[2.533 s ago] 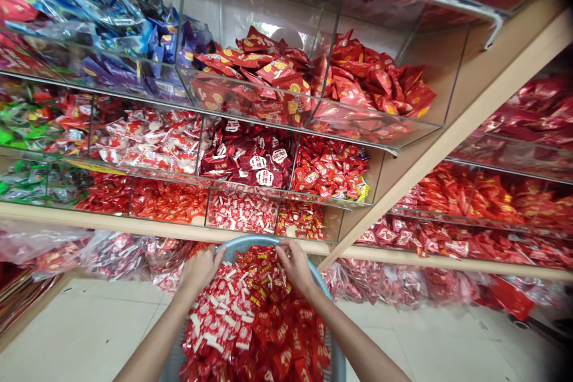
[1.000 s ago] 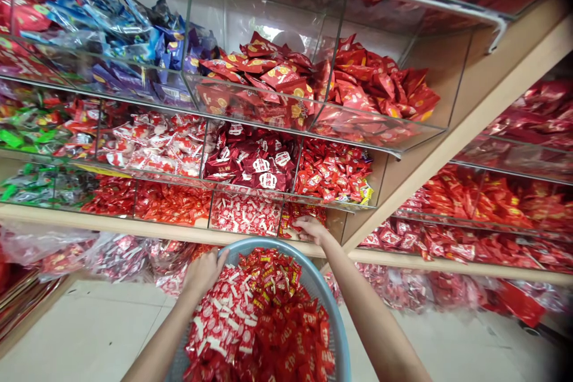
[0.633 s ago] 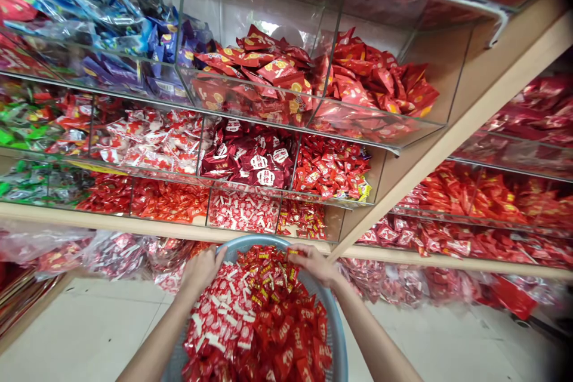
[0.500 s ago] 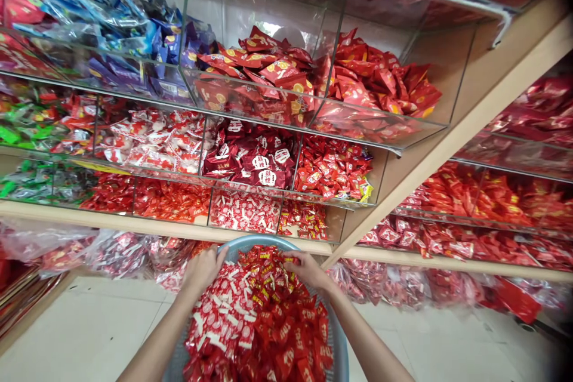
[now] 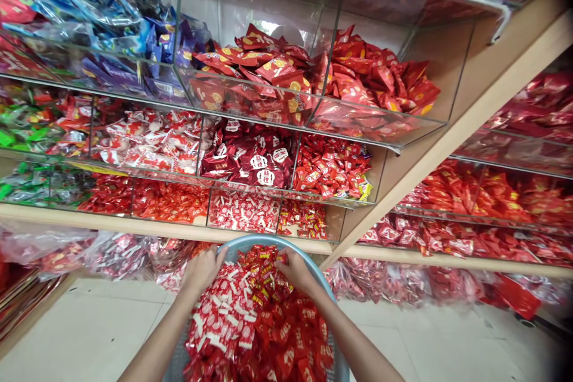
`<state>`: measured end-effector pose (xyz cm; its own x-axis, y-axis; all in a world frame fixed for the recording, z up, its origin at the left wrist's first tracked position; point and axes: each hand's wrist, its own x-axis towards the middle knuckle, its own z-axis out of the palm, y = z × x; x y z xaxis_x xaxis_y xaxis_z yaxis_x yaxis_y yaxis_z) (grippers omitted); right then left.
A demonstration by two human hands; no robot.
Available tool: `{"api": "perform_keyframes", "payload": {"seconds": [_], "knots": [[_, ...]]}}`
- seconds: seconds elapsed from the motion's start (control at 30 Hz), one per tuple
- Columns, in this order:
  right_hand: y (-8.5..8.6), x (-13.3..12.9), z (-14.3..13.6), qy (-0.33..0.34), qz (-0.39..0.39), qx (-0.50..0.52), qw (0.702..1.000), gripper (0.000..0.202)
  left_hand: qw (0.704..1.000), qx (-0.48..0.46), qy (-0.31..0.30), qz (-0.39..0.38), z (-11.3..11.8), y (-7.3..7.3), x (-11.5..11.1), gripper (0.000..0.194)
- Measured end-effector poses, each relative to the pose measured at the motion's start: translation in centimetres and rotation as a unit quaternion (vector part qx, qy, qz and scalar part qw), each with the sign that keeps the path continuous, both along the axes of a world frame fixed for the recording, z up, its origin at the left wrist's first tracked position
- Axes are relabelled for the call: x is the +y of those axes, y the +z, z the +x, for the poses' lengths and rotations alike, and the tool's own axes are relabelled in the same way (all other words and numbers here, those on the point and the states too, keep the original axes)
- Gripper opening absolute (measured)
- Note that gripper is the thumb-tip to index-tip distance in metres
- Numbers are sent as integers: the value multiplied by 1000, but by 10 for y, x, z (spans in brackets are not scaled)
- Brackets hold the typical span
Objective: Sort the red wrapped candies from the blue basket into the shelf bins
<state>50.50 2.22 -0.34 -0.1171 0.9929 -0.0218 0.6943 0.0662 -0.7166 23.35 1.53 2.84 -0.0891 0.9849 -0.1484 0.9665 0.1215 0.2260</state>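
Observation:
A round blue-grey basket holds red-and-white wrapped candies on its left, dark red packets at the lower right and red-and-yellow ones near the far rim. My left hand is closed on the basket's upper left rim, its thumb along the inner side. Over the red-and-yellow candies, inside the right rim, is my right hand, fingers bent together at the candies; whether a candy is between them is too small to tell.
Clear-fronted shelf bins of wrapped sweets rise ahead. A slanting wooden post divides them from more bins at right. Plastic bags of candies lie below the bottom shelf, on the tiled floor.
My right hand has moved a little left, further in over the red-and-yellow candies. My left hand stays at the rim, and the basket has hardly moved.

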Motion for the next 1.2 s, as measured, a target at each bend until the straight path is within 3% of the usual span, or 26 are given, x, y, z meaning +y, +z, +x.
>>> {"api": "perform_keyframes", "payload": {"seconds": [0.43,0.6,0.8,0.9,1.0,1.2], "knots": [[1,1,-1,-24,-13,28,999,27,1000,2,-1,-4,0,2,-1,66],[16,3,8,-38,-8,97,994,21,1000,1,-1,-5,-1,0,0,67],[38,-11,4,39,-42,196,979,30,1000,7,-2,-3,-1,-1,0,67],[38,-20,-8,80,-35,140,986,31,1000,7,-1,-3,-1,-1,-1,69],[32,-26,-20,106,26,59,992,35,1000,1,2,-1,-1,-1,-1,70],[29,-33,-33,195,109,-92,970,31,1000,-8,-2,-2,-1,-2,-1,73]]}}
